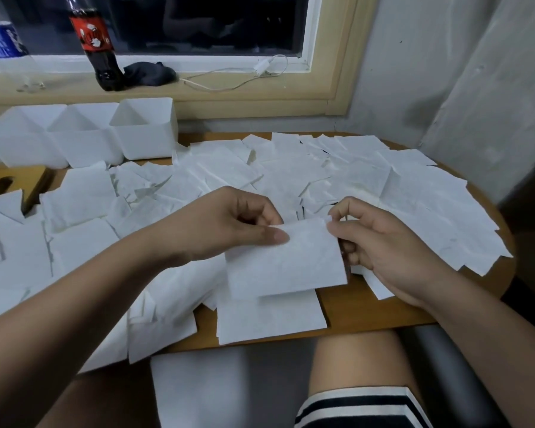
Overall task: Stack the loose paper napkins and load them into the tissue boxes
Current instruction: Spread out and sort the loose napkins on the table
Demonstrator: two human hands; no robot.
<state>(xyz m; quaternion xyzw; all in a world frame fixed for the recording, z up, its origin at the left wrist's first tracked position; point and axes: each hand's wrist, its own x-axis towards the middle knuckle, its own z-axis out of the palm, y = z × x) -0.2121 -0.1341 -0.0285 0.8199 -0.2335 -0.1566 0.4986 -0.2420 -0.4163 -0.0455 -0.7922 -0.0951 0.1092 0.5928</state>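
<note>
Both hands hold one folded white napkin above the table's near edge. My left hand pinches its upper left corner between thumb and fingers. My right hand pinches its upper right corner. Loose white napkins lie scattered and overlapping over most of the wooden table. Another napkin lies flat just under the held one. Three open white tissue boxes stand in a row at the back left, and they look empty.
A cola bottle, a clear water bottle, a dark cloth and a white cable sit on the window sill behind the boxes. A white sheet lies on my lap. A dark chair seat is at lower right.
</note>
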